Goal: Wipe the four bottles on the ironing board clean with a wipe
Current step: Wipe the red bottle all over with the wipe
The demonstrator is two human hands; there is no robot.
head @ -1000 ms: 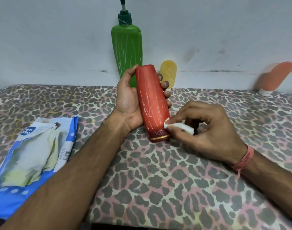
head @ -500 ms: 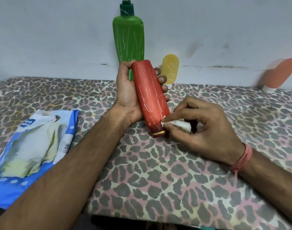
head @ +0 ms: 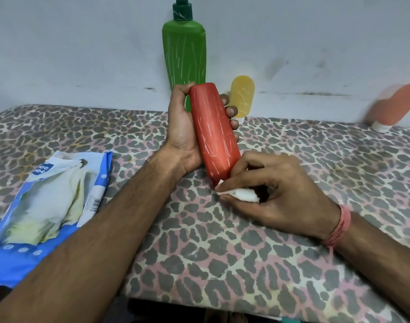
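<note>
My left hand (head: 183, 134) grips a red bottle (head: 213, 134) with white scratch marks, tilted with its cap end down near the leopard-print ironing board (head: 246, 264). My right hand (head: 274, 197) pinches a folded white wipe (head: 242, 194) against the bottle's lower end, hiding the cap. A tall green pump bottle (head: 184, 59) stands at the wall behind my left hand. A small yellow bottle (head: 241, 96) stands just right of it. A salmon tube (head: 395, 108) leans on the wall at far right.
A blue wipes packet (head: 47, 194) lies open on the board at the left, with pale wipes showing. The board's front edge (head: 222, 306) runs just below my forearms. A grey wall (head: 82, 54) backs the board.
The red bottle has tilted more, its lower end swinging right toward my right hand. The wipe has slid down to the cap end, which is now covered.
</note>
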